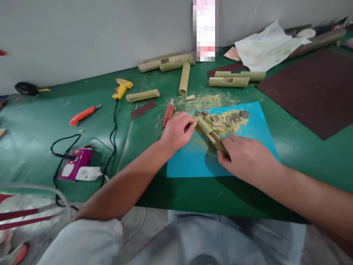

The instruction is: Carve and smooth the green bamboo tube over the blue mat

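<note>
A cut bamboo tube (204, 127) with a rectangular slot in its side slants over a blue sheet (184, 167). My right hand (245, 154) is closed around the tube's near end. At the far end, the fingertips of my left hand (178, 132) are pinched together against the tube; whatever they may hold is hidden. Behind the tube, a heap of shavings and dark chips (231, 119) lies on the sheet. Close to my left hand rests a red-handled knife (168, 114).
Several other bamboo pieces (184, 79) lie toward the wall. A yellow glue gun (122, 88), an orange utility knife (84, 115) and a purple power strip (79, 162) with cords are on the left. A dark brown sheet (311, 92) and white paper (267, 46) lie right.
</note>
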Demonstrator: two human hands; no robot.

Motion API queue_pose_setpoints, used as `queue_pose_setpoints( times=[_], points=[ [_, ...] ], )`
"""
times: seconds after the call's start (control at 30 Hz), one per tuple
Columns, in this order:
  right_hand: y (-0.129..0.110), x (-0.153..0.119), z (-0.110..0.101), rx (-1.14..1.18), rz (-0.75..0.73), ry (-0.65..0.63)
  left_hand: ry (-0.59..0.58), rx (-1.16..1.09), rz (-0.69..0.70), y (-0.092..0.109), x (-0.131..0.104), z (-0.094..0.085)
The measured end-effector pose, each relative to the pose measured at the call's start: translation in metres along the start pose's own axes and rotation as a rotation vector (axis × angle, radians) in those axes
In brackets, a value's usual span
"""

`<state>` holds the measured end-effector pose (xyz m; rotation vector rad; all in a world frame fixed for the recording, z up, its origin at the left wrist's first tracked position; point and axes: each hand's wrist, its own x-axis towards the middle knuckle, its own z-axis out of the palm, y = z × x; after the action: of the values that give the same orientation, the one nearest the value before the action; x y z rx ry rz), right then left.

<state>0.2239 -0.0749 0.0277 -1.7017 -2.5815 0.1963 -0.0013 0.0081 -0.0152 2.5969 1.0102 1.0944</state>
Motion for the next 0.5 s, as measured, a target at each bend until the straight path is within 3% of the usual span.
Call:
queue_pose_setpoints(
  times=[0.3,0.5],
  points=[
    [-0.0001,0.002,-0.0023,-0.017,0.009,-0.038,-0.009,0.037,0.019,-0.0004,-0.0002,0.0015],
    [0.0015,0.0001,0.0008,-0.004,-0.009,0.023,0.02,0.028,0.02,-0.0042,0.0004,0.0013]
  ],
)
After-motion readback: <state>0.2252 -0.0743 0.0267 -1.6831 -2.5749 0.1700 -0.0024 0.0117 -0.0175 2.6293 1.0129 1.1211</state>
